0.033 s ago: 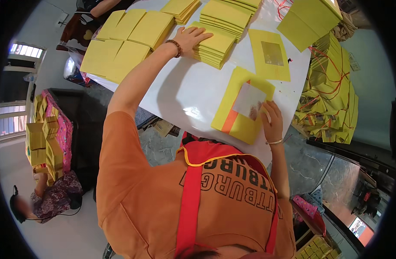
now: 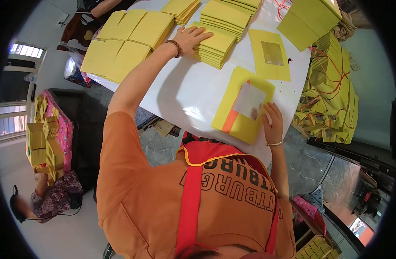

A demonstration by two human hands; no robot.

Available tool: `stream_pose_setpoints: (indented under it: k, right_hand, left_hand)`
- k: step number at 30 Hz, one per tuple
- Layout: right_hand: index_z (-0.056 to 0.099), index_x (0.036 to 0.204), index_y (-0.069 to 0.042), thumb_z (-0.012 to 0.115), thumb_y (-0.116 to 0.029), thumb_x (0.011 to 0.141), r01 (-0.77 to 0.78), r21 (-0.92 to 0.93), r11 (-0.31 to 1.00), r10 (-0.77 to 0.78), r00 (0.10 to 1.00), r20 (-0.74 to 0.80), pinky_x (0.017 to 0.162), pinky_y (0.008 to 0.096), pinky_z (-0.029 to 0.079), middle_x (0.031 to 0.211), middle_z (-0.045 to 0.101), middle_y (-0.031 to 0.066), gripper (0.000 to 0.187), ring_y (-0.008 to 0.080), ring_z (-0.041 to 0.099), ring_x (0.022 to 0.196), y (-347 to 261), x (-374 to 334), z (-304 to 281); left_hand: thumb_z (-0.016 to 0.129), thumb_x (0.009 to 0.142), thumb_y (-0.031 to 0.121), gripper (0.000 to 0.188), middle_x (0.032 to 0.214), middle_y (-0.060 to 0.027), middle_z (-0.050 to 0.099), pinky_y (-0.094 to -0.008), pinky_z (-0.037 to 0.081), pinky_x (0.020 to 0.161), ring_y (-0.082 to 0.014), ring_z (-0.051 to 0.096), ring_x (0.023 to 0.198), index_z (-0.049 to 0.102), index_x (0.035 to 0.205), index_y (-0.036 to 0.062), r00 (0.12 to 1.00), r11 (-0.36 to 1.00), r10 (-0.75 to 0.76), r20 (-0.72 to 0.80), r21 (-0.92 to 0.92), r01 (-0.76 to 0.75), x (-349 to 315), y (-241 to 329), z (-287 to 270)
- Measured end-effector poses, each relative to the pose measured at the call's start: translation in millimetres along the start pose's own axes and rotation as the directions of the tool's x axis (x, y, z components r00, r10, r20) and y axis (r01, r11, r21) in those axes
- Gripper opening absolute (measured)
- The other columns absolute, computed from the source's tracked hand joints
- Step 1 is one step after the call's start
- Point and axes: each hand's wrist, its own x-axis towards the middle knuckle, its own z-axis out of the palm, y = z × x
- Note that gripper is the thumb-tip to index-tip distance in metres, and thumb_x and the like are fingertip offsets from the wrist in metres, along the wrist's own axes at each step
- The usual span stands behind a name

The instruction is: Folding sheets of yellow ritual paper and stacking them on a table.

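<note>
My left hand (image 2: 191, 40) rests with its fingers spread on a stack of folded yellow paper bags (image 2: 214, 48) at the far middle of the white table. Close to me lies a flat yellow piece (image 2: 245, 127) with an orange strip (image 2: 230, 120) and a pale, see-through window (image 2: 249, 100); it looks like a paper bag or envelope. At its right edge is my right hand (image 2: 273, 120), fingers loosely stretched, their tips by the window's side. Beyond it lies another single yellow piece (image 2: 257, 60) with a window.
More yellow stacks (image 2: 150, 28) cover the table's far left. A large folded yellow sheet (image 2: 309, 26) stands at the far right. Tied yellow bundles (image 2: 329, 93) sit past the table's right edge. Another person (image 2: 55, 196) handles yellow boxes (image 2: 44, 142) at left; a second person's arm (image 2: 103, 7) shows at the far edge.
My right hand has shifted very slightly towards me, its fingers a little further off the window. My left hand and the stacks have stayed in place.
</note>
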Motion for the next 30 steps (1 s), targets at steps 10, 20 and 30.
stream_pose_setpoints:
  k: [10, 20, 30]
  right_hand:
    - [0.061, 0.106, -0.009, 0.064, -0.013, 0.076, 0.089, -0.158, 0.983, -0.077, 0.994, 0.080, 0.096, 0.0387, 0.035, 0.119, 0.056, 0.0077, 0.030, 0.0276, 0.048, 0.116, -7, -36, 15]
    - [0.065, 0.092, -0.005, 0.064, -0.012, 0.079, -0.036, 0.172, 0.984, 0.042, 0.999, -0.034, 0.087, 0.0356, 0.044, 0.099, 0.065, 0.0094, 0.015, 0.0271, 0.057, 0.103, 20, -31, 38]
    - [0.066, 0.085, 0.000, 0.057, -0.010, 0.084, -0.098, 0.456, 0.885, 0.143, 0.988, -0.065, 0.088, 0.0337, 0.044, 0.097, 0.065, 0.0115, 0.014, 0.0264, 0.058, 0.101, 24, -33, 39]
  left_hand:
    - [0.060, 0.072, 0.012, 0.040, 0.111, -0.0113, 0.052, -0.0416, 0.040, 0.081, -0.0270, 0.051, 0.101, 0.056, 0.112, 0.0116, 0.941, 0.866, 0.167, -0.293, -0.413, -0.283, -58, 134, 18]
    - [0.072, 0.065, 0.026, 0.056, 0.114, -0.0100, 0.050, -0.0411, 0.038, 0.086, -0.0288, 0.046, 0.107, 0.053, 0.116, 0.0102, 0.893, 0.808, 0.377, -0.247, -0.384, -0.447, -120, 190, 47]
    - [0.071, 0.073, 0.019, 0.027, 0.090, -0.0083, 0.056, -0.0341, 0.046, 0.072, -0.0270, 0.054, 0.085, 0.061, 0.095, 0.0064, 0.915, 0.592, 0.367, -0.169, -0.716, -0.370, -103, 177, 38]
